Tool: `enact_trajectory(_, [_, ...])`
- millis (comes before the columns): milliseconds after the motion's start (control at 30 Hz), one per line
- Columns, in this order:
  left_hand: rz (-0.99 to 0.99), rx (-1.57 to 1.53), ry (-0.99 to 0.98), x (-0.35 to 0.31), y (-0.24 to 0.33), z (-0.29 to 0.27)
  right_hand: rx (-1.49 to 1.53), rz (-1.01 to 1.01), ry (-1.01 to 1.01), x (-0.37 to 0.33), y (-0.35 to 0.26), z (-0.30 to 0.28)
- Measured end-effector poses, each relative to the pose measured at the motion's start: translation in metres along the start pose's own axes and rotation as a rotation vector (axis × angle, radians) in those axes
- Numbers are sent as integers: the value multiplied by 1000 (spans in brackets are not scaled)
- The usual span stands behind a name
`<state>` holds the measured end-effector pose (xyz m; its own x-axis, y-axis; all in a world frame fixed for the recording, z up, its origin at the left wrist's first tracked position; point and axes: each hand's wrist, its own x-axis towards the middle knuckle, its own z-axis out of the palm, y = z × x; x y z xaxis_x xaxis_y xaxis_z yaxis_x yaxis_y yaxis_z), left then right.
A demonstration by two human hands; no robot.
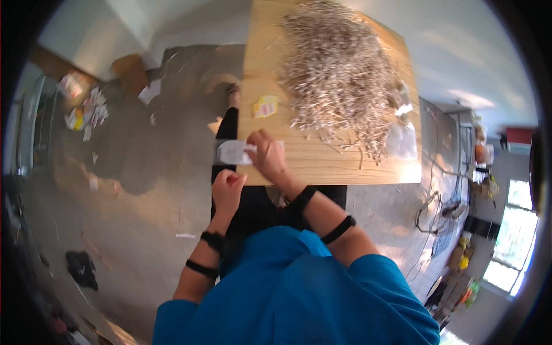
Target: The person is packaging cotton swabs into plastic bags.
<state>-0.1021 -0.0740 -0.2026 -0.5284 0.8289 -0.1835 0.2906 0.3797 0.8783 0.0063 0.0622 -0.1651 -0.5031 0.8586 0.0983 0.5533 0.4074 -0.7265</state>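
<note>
At the table's near left corner, a clear plastic bag (231,153) with a whitish part lies partly over the edge. My right hand (267,155) is on it, fingers bent and closed at its right side; a small white bit shows at the fingertips. Just below the bag, off the table edge, my left hand (226,194) is curled closed, and what it may hold is hidden. A large heap of thin sticks that look like cotton swabs (342,75) covers much of the tabletop. Left of the heap lies a small yellow and white packet (265,107).
The wooden table (322,169) has its near edge before my lap. Another clear plastic bag (402,142) rests by the heap's right side. Scraps and papers (92,112) lie on the concrete floor at the far left, near a brown cardboard piece (130,73). A metal-framed stand (445,210) is at right.
</note>
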Motion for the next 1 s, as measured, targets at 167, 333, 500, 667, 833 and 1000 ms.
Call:
enact_trajectory(167, [249, -2, -67, -7, 46, -19, 96, 167, 93, -52, 22, -30])
enact_trajectory(333, [249, 22, -376, 5, 68, -15, -5, 419, 415, -77, 85, -94])
enact_trajectory(500, [213, 78, -565, 1, 87, 10, -232, 412, 536, -80, 114, -129])
enact_trajectory(667, [293, 80, -640, -4, 84, 36, -165, 406, 243, -91, 123, -117])
enact_trajectory(833, [431, 162, -501, 7, 87, 58, 8, 369, 279, -86, 95, -95])
enact_trajectory(1000, [479, 206, -457, 16, 105, 65, 26, 350, 346, -83, 90, -116])
